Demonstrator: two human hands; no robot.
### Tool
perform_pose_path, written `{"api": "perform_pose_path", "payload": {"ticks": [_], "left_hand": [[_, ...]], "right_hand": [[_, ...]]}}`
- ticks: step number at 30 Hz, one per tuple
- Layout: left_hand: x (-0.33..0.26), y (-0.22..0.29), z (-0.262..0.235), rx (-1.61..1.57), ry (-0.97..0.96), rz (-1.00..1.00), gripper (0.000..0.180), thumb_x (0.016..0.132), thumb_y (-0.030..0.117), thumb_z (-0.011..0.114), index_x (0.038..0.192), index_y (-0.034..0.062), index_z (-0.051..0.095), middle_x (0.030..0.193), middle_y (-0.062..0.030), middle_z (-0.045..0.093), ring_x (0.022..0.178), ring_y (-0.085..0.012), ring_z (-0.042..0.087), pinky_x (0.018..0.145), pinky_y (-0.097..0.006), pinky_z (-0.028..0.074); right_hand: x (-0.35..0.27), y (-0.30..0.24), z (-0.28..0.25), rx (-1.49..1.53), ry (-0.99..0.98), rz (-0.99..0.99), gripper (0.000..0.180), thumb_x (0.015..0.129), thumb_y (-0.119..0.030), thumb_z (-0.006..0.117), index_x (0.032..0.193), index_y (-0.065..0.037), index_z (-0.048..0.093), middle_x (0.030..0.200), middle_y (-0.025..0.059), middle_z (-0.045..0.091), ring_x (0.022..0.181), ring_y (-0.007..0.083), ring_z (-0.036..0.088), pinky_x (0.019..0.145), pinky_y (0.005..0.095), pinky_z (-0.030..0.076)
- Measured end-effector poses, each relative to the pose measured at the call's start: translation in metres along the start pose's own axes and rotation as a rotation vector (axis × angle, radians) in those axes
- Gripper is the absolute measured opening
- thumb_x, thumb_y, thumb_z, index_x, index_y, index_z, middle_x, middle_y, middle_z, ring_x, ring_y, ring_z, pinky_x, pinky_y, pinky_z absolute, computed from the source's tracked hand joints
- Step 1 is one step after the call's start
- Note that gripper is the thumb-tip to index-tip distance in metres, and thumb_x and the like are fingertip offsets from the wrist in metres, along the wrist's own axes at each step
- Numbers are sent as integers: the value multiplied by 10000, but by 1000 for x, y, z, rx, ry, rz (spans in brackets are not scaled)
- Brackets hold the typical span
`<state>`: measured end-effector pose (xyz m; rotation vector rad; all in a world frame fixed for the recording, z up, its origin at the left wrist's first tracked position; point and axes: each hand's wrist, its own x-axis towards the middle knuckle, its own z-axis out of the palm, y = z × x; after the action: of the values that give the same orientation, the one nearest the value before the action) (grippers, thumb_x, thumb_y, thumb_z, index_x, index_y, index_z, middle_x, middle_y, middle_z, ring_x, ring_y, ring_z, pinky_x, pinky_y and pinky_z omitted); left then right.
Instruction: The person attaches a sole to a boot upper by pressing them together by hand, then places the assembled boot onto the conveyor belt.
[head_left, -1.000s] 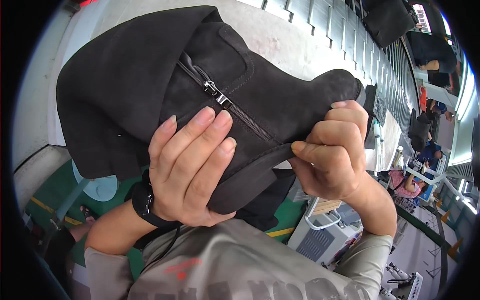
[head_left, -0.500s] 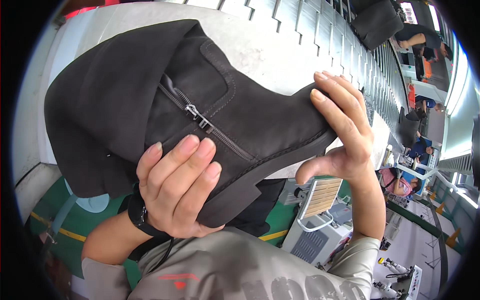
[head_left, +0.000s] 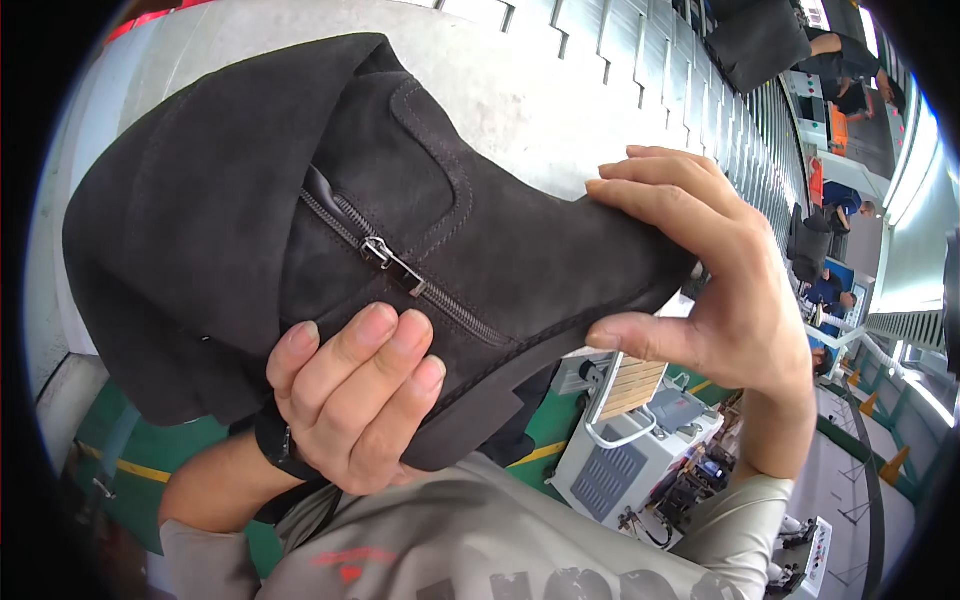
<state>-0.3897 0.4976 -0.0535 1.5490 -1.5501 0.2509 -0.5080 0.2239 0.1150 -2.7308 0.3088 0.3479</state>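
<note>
A dark grey-black suede boot [head_left: 540, 240] lies on its side across the middle of the view, toe to the right. Its tall shaft [head_left: 190, 200] is folded over at the left. Along the facing side runs a zipper [head_left: 450, 312], its metal pull [head_left: 385, 255] partway along. My left hand [head_left: 355, 415] grips the boot by the heel, fingers resting on its side below the zipper; the thumb is mostly hidden. Round the toe curls my right hand [head_left: 735, 280], with the fingers over the top and the thumb at the sole edge.
Behind the boot is a pale worktop [head_left: 480, 75], with a slatted metal conveyor [head_left: 640, 60] beyond it. A light grey machine with a wooden-slatted panel [head_left: 630, 385] stands at lower right, on green floor. Several co-workers, one in dark blue [head_left: 845, 197], are farther right.
The boot's toe and my right hand have shifted right and slightly down. The shaft has spread a little left and lower. My left hand keeps its hold at the heel.
</note>
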Motion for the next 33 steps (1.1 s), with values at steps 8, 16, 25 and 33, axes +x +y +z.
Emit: {"api": "perform_pose_path", "payload": {"ticks": [8, 16, 25, 33], "left_hand": [[5, -1, -8, -6, -69, -4, 770, 1028, 611, 512, 1427, -45, 576, 1401, -284, 653, 1335, -418, 612, 1254, -569, 290], [37, 0, -16, -64, -65, -141, 829, 938, 583, 704, 1420, -77, 563, 1427, -317, 630, 1317, -457, 631, 1152, -568, 401], [68, -53, -45, -426, 235, -189, 820, 1097, 647, 442, 1408, -97, 594, 1397, -245, 667, 1321, -400, 625, 1158, -447, 429], [162, -49, -13, 67, -48, -149, 407, 1102, 287, 503, 1022, -12, 768, 931, -243, 748, 882, -443, 718, 815, -478, 563]], "right_hand": [[10, -28, 9, -201, 26, 47, 956, 549, -606, 985, 1237, 7, 730, 1213, 204, 741, 1305, 434, 636, 1096, 511, 507], [30, 10, 45, -100, 436, -161, 570, 810, -548, 869, 984, -15, 770, 828, 150, 731, 807, 348, 724, 798, 433, 563], [27, -15, 50, 567, 358, 462, 897, 1016, -751, 469, 927, 94, 758, 775, 209, 709, 828, 293, 718, 844, 415, 550], [-22, -41, 113, 1151, 755, 503, 515, 1139, -443, 493, 1121, 27, 702, 1014, 181, 767, 1011, 225, 726, 906, 385, 561]]}}
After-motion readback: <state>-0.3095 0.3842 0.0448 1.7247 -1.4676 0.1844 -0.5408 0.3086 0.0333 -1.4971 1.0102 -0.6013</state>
